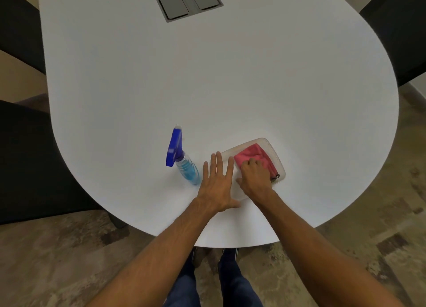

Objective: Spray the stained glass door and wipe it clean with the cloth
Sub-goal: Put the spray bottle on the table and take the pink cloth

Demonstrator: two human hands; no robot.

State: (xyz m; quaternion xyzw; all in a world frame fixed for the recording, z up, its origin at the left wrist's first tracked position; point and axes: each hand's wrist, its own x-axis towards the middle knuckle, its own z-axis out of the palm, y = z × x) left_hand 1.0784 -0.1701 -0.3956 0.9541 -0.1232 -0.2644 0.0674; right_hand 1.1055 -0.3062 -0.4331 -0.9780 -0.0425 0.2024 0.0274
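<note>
My left hand (217, 184) lies flat, fingers spread, on the glass door (280, 168) (a clear pane, long axis running 10 to 4 o'clock). My right hand (254, 176) clenches the cloth (252, 153). The spray bottle (182, 160) stands at 9 o'clock.

We have one view only, from a wide-angle camera on the person's head, looking steeply down and forward over the white table (207, 87). It sits close above the near rounded edge, with both forearms reaching in from the bottom. The wide lens bends the table's outline, and floor (57, 260) shows around it.
</note>
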